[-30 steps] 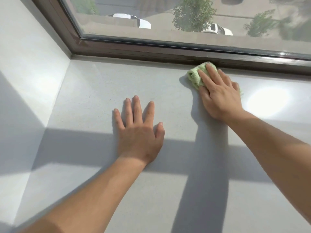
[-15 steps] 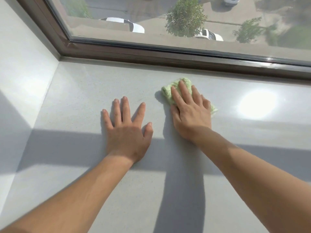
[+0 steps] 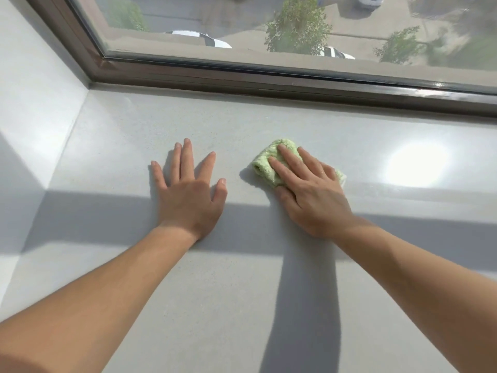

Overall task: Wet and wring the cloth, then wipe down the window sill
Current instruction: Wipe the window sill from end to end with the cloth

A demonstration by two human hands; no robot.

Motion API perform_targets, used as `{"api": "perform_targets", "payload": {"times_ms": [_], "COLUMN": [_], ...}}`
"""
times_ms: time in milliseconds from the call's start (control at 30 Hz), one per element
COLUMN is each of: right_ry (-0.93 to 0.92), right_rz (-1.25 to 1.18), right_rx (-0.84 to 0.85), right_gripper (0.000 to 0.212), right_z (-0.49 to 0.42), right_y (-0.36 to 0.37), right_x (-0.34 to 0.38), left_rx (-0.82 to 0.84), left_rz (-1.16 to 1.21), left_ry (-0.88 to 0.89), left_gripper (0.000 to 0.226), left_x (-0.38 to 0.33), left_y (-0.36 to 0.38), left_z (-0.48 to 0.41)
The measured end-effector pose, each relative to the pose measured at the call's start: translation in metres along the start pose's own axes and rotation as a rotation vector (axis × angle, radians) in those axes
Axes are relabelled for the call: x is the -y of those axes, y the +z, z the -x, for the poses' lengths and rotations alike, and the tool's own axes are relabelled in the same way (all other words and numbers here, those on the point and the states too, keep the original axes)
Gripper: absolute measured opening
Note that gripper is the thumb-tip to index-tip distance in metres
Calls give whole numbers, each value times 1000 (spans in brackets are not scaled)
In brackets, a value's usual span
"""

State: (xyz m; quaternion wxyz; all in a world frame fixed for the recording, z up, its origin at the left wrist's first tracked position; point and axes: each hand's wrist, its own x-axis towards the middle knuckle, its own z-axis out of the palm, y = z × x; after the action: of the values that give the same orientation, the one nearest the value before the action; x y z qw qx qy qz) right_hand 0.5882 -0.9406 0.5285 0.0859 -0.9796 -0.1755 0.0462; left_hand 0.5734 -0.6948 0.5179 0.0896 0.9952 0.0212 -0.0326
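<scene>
Big window (image 3: 242,12) w/ dark brown frame (image 3: 269,79) across the top. Pale wall (image 3: 32,90) at left, part sunlit, part in shadow. Outside, far below: trees (image 3: 295,25), white cars (image 3: 212,41) (blurry thru the glass), sunlit pavement (image 3: 376,20).

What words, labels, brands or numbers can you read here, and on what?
None can be read.
The green cloth under the right hand, the window sill and the window frame bear no text.
The cars outside are too small and blurred to show any plate or badge.
</scene>
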Motion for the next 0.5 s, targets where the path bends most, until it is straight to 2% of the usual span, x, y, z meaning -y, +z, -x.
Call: {"api": "perform_targets", "payload": {"times_ms": [100,167,200,267,367,433,500], "right_ry": [302,399,367,167,-68,16,227], "right_rz": [-50,-83,-76,-37,-14,-3,-49], "right_rx": [-18,-67,-74,-41,5,37,20], "right_gripper": [53,54,53,52,52,52,52], "right_z": [-20,-16,-4,35,62,45,27], "right_y": [-4,4,10,21,17,10,8], "right_x": [-24,0,18,44,28,1,-11], "left_rx": [-57,-42,-24,6,28,45,44], "left_rz": [132,148,147,166,115,-4,-53], "left_ry": [15,49,60,36,-22,-19,-15], "left_gripper": [55,54,54,58,61,63,64], "left_x": [-1,-7,-12,-24,-32,-29,-29], "left_y": [-4,-5,-4,-2,8,13,17], "left_z": [6,23,38,73,117,127,124]}}
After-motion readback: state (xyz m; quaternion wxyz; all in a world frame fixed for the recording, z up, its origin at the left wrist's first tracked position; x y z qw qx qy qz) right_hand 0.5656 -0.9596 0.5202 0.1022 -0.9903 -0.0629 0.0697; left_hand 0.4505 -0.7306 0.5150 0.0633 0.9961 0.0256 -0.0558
